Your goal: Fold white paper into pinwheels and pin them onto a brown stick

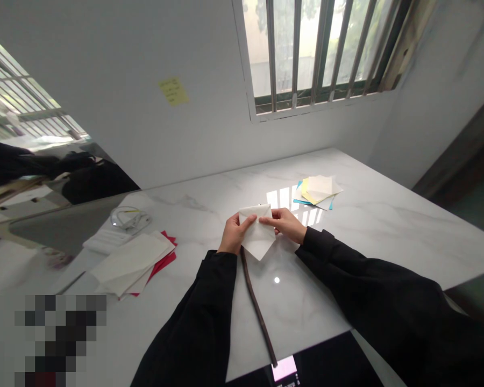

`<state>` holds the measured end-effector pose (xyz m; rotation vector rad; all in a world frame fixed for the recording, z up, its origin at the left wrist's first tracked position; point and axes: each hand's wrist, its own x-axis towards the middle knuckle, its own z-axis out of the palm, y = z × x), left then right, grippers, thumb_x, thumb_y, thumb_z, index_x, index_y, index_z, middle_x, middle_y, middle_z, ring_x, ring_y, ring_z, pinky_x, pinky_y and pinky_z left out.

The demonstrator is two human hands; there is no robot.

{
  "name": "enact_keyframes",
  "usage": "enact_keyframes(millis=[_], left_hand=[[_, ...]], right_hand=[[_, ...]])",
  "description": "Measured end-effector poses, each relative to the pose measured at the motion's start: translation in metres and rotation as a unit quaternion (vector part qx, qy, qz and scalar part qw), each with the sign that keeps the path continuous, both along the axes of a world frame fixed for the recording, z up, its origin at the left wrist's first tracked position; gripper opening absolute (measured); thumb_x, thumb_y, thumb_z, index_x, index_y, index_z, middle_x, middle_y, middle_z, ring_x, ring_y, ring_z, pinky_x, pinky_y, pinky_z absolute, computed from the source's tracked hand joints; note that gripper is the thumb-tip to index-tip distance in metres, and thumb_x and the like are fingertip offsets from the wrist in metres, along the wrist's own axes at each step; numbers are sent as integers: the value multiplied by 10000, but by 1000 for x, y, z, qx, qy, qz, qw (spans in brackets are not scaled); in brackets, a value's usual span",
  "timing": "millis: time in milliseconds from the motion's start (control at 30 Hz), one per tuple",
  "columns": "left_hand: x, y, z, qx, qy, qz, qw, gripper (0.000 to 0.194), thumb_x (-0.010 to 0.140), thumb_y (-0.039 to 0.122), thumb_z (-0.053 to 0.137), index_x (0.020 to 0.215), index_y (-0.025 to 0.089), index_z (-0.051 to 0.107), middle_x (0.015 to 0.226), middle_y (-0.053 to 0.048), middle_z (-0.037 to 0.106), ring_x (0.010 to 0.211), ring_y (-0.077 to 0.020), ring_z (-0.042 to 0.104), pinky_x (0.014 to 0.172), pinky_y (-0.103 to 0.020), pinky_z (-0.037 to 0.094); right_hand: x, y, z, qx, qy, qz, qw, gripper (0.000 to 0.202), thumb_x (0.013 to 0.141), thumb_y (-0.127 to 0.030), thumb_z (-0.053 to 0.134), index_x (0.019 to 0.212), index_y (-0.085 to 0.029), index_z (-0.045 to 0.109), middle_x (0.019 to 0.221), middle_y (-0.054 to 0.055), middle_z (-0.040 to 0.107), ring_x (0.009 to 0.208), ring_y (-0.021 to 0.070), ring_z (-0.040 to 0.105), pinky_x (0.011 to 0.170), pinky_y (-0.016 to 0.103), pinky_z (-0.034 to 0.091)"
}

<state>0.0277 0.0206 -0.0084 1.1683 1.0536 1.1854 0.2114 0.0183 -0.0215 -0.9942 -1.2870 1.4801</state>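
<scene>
A small white envelope [258, 242] is held up over the marble-patterned table, its pointed flap hanging downward. My left hand [233, 235] grips its left edge, thumb on the front face. On the right edge, my right hand [288, 224] holds it too, with the thumb across the upper part and the fingers behind. Both thumb tips come close together near the middle. Beneath the envelope, a thin dark stick [258, 312] runs down toward the table's front edge.
White and red envelopes [135, 263] lie in a pile at the left, near a coiled white cable [131, 219]. At the back right sits a stack of cream, yellow and blue papers [318, 191]. A black device [326, 363] is at the front edge. Behind the table [407, 231] stands a wall.
</scene>
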Motion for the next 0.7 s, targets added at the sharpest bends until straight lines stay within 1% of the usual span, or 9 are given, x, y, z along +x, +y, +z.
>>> enact_keyframes(millis=[100,200,267,333,367,433,533,600,700], left_hand=[[0,0,4,-2,-36,-20,999,539,673,486,892,1043,148,694,924,-79,766,764,-205,705,687,-289,555],[-2,1,9,-20,-45,-22,999,557,725,450,845,1163,176,636,903,-49,744,703,-169,695,626,-257,547],[-4,1,12,-20,-33,-31,999,583,768,409,787,1283,208,600,918,-26,720,658,-142,678,593,-246,547],[-6,0,15,3,-13,-46,999,572,793,346,720,1339,240,588,958,-12,698,642,-117,661,601,-253,569],[-6,-1,17,21,2,-56,998,548,790,309,696,1326,243,603,984,-13,693,652,-112,662,621,-262,584],[-6,-3,19,60,44,-74,994,466,765,250,681,1230,219,654,1029,-26,688,701,-120,686,672,-278,605],[-5,-6,22,99,92,-84,987,418,711,197,743,1124,192,678,1048,-34,691,730,-136,716,713,-279,603],[-5,-6,22,107,95,-73,987,412,692,212,806,1084,185,683,1034,-31,696,707,-135,720,711,-277,597],[-5,-4,20,112,83,-54,989,357,697,324,879,957,160,698,943,-41,709,714,-173,739,709,-300,598]], right_hand=[[2,3,1,1,-2,-40,999,404,696,-497,859,862,-143,758,728,17,682,562,94,523,457,200,375],[6,7,4,-7,21,-87,996,408,682,-492,854,853,-141,736,720,15,681,553,95,525,453,203,362],[9,10,5,-24,53,-109,992,413,669,-484,855,866,-145,726,758,26,700,588,112,572,476,209,400],[12,13,6,-44,83,-119,988,417,662,-472,855,892,-150,723,798,37,716,635,134,619,510,223,451],[13,15,6,-53,96,-122,986,415,662,-463,855,901,-151,722,802,39,716,645,140,629,520,228,466],[15,18,4,-66,115,-127,983,396,664,-442,854,892,-150,715,777,35,703,636,139,627,517,228,471],[16,21,1,-74,136,-124,980,367,665,-423,857,845,-149,692,713,23,667,605,132,606,510,228,469],[17,23,0,-75,140,-114,981,365,666,-426,859,826,-153,677,699,20,658,603,135,606,528,239,488],[17,23,-2,-77,133,-100,983,365,680,-438,855,827,-165,662,712,20,662,607,140,609,554,255,513]])
